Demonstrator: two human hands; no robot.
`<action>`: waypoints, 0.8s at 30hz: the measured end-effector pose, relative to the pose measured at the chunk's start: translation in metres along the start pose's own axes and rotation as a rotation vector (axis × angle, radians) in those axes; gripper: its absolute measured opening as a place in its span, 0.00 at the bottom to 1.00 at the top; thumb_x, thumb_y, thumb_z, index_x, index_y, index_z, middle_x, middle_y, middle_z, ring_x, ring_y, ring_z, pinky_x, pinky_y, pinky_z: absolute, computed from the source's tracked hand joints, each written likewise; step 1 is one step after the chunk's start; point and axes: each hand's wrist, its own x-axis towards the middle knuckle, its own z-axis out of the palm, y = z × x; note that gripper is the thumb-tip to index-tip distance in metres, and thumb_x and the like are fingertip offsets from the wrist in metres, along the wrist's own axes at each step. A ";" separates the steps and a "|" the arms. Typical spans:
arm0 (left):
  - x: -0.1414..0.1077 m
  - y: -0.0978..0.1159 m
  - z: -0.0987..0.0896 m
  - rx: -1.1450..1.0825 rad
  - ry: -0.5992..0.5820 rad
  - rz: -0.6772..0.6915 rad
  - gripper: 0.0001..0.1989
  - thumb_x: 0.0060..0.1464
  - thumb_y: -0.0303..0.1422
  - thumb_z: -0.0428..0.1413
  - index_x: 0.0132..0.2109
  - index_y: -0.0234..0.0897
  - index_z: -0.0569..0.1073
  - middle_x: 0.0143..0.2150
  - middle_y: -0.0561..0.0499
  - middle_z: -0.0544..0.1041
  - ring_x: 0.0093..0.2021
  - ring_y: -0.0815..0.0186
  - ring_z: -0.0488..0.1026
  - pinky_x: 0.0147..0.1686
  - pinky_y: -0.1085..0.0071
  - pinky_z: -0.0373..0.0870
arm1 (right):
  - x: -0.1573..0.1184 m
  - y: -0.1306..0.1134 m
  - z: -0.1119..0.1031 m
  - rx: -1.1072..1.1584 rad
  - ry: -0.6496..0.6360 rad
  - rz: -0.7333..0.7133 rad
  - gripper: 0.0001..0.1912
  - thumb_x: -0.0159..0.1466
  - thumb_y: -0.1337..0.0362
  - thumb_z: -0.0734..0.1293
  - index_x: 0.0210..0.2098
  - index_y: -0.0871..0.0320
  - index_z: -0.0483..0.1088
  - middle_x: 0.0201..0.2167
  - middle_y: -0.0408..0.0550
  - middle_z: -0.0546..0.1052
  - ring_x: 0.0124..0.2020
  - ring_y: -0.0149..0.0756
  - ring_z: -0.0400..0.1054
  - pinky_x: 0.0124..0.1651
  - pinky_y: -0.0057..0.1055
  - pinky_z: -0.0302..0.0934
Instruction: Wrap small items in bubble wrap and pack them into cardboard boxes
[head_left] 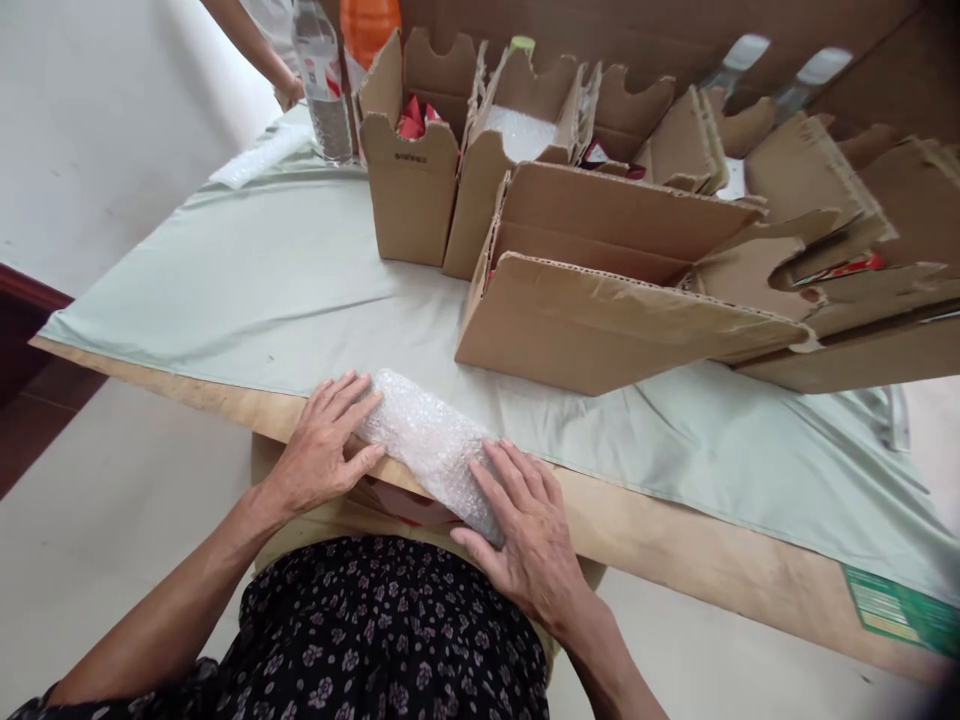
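Observation:
A long bundle of clear bubble wrap lies slantwise across the table's front edge, its near right end sticking out past the wood. What is inside the wrap, if anything, cannot be made out. My left hand holds its left end, the thumb on the near side and the long fingers reaching past the far corner. At the right end, my right hand grips it with fingers over the top and thumb below. Under the table edge, a dark red item shows partly behind the bundle.
Behind the bundle stands an open cardboard box, with several narrow cartons in a row beyond. A water bottle and an orange bottle stand at the back left. Another person's arm shows there, near a bubble wrap strip.

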 end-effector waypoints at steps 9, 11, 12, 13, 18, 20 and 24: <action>0.006 0.004 0.002 -0.080 0.013 0.052 0.21 0.64 0.34 0.58 0.63 0.39 0.75 0.75 0.35 0.63 0.75 0.41 0.59 0.71 0.36 0.57 | -0.012 0.011 -0.019 0.127 0.063 -0.036 0.20 0.71 0.74 0.61 0.58 0.58 0.74 0.59 0.53 0.80 0.60 0.46 0.75 0.57 0.45 0.73; 0.009 0.007 0.002 -0.108 0.043 0.070 0.17 0.64 0.33 0.58 0.59 0.39 0.78 0.74 0.36 0.65 0.74 0.42 0.60 0.69 0.37 0.61 | -0.012 0.014 -0.034 0.254 0.113 0.001 0.18 0.72 0.73 0.61 0.57 0.56 0.75 0.53 0.50 0.83 0.54 0.40 0.79 0.54 0.39 0.76; 0.011 0.009 0.001 -0.131 0.058 0.084 0.14 0.65 0.31 0.57 0.55 0.39 0.79 0.72 0.36 0.67 0.74 0.43 0.61 0.69 0.38 0.62 | -0.011 0.015 -0.043 0.318 0.127 0.036 0.18 0.73 0.72 0.61 0.57 0.55 0.75 0.51 0.49 0.84 0.51 0.38 0.80 0.52 0.37 0.76; 0.012 0.011 0.000 -0.162 0.073 0.100 0.11 0.65 0.29 0.57 0.52 0.38 0.80 0.71 0.36 0.69 0.73 0.44 0.63 0.69 0.38 0.62 | -0.010 0.016 -0.052 0.377 0.132 0.077 0.16 0.73 0.71 0.62 0.55 0.55 0.76 0.49 0.48 0.84 0.49 0.37 0.81 0.51 0.34 0.76; 0.014 0.024 -0.013 -0.464 0.051 0.047 0.17 0.63 0.27 0.57 0.58 0.40 0.75 0.69 0.39 0.72 0.71 0.51 0.67 0.70 0.48 0.66 | 0.000 0.019 -0.081 0.572 0.128 0.280 0.11 0.73 0.66 0.65 0.45 0.54 0.80 0.31 0.41 0.83 0.28 0.29 0.77 0.30 0.21 0.70; 0.017 0.029 -0.018 -0.547 -0.014 -0.018 0.35 0.60 0.30 0.61 0.71 0.45 0.62 0.74 0.41 0.66 0.74 0.51 0.64 0.71 0.49 0.65 | 0.002 0.022 -0.084 0.628 0.123 0.294 0.11 0.73 0.65 0.65 0.46 0.53 0.81 0.30 0.40 0.82 0.27 0.29 0.76 0.29 0.20 0.69; 0.033 0.031 -0.011 -0.638 -0.093 -0.099 0.49 0.57 0.34 0.63 0.78 0.48 0.46 0.78 0.40 0.59 0.77 0.47 0.56 0.74 0.44 0.57 | 0.004 0.030 -0.083 0.691 0.058 0.238 0.12 0.73 0.65 0.65 0.48 0.50 0.81 0.39 0.44 0.85 0.38 0.34 0.81 0.40 0.24 0.75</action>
